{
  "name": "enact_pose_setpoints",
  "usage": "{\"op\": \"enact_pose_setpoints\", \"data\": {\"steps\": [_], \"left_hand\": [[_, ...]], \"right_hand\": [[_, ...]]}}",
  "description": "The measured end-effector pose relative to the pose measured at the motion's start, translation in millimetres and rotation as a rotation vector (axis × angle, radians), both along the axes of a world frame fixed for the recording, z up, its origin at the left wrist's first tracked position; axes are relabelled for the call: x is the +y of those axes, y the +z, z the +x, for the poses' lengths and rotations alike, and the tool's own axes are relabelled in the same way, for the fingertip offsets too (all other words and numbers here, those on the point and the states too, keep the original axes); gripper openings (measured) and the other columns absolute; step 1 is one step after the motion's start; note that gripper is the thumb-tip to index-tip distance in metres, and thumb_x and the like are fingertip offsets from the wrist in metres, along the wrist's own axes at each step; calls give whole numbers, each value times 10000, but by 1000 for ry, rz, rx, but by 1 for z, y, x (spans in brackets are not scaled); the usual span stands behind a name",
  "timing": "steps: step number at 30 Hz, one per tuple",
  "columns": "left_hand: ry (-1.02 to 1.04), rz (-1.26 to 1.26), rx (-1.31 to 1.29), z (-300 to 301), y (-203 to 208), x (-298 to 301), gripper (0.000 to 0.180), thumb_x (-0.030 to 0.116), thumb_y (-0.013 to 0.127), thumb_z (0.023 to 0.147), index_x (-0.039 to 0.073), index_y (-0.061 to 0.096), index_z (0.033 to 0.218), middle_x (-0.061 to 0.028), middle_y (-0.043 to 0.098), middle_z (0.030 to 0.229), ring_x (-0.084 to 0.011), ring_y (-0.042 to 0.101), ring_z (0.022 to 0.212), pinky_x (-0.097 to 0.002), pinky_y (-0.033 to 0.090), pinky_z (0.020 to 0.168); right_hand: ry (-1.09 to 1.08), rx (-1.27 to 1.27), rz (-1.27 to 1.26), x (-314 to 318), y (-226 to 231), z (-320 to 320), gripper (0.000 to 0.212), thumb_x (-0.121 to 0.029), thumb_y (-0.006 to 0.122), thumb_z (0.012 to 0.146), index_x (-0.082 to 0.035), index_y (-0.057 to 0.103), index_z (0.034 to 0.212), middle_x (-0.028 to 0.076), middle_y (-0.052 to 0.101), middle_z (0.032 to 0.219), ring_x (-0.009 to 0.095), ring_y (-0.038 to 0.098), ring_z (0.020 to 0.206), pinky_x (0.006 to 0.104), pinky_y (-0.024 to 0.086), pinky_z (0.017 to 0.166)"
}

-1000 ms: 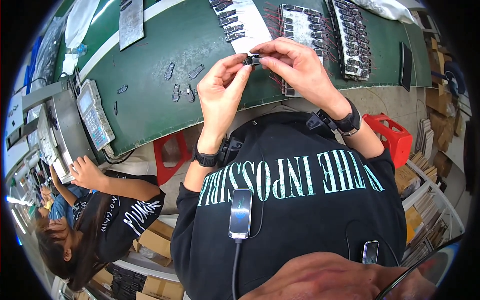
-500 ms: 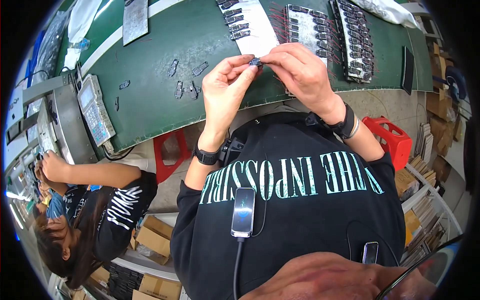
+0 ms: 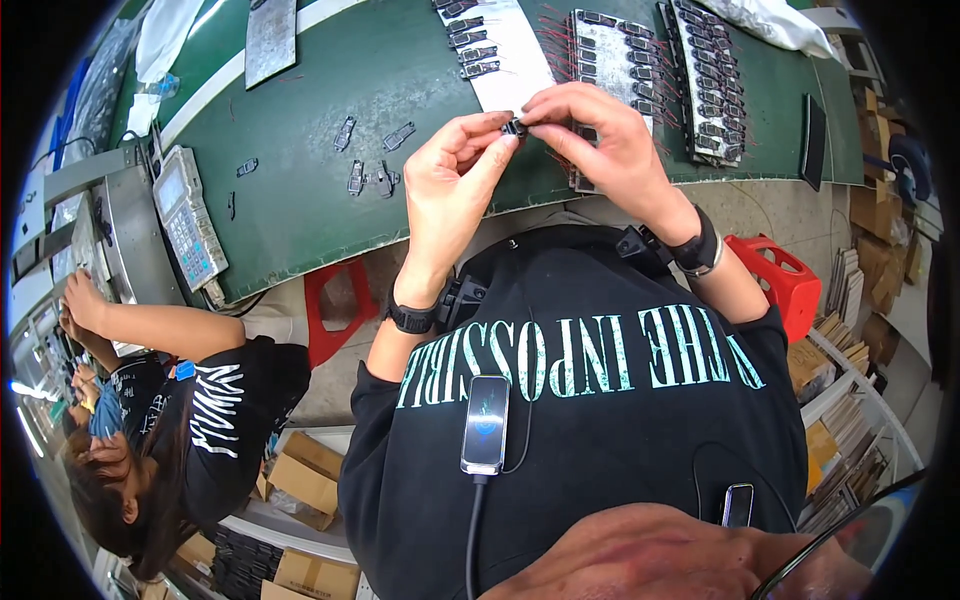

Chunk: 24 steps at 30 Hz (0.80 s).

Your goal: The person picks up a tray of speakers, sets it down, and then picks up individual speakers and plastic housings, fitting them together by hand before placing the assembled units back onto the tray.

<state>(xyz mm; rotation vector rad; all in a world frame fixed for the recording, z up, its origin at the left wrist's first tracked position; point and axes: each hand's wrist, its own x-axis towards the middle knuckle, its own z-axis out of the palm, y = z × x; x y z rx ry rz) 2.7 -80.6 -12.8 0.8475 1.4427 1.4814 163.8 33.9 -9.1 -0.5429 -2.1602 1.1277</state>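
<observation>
Between both hands, above the front edge of the green table (image 3: 300, 225), is a small black plastic part (image 3: 514, 127). My left hand (image 3: 455, 165) pinches it between thumb and forefinger. My right hand (image 3: 595, 135) grips its right side with the fingertips; the fingers hide much of it. Several similar black parts (image 3: 356, 178) lie loose on the table to the left of my left hand. Beyond my hands, a white board (image 3: 510, 60) carries a row of such black parts (image 3: 480, 68) along its left edge.
Two more boards of black parts with thin red wires, a nearer one (image 3: 615, 72) and a farther one (image 3: 712, 100), lie at right. A keypad device (image 3: 188, 222) stands at the table's left end. Red stools (image 3: 775, 280) flank me. A co-worker (image 3: 215, 400) sits at left.
The black part has turned slightly between my fingers, and my right hand has shifted a little. At left, the co-worker's arm has moved lower and farther left.
</observation>
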Motion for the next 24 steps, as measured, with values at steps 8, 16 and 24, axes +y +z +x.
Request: {"op": "enact_pose_setpoints", "data": {"steps": [8,16,24], "left_hand": [[13,22,11,2,5,5,236,-1,674,923,-45,666,1155,-79,736,985,-98,689,913,-220,533,829],[48,-7,-96,-7,14,17,247,-5,673,927,-58,650,1167,-103,736,997,-124,700,925,-224,542,832],[99,21,-201,-19,38,40,246,-8,669,933,-69,641,1170,-127,729,1021,-146,705,937,-232,546,849]], "right_hand": [[-35,-35,7,1,12,-1,172,-21,702,869,5,692,1039,83,695,1032,171,677,919,286,529,828],[-58,-113,-310,18,37,-3,168,-29,690,898,1,668,1062,58,676,1059,121,653,903,269,514,853],[-48,-29,-153,49,68,-16,197,26,647,906,3,637,1102,55,691,1023,147,650,959,282,515,874]]}}
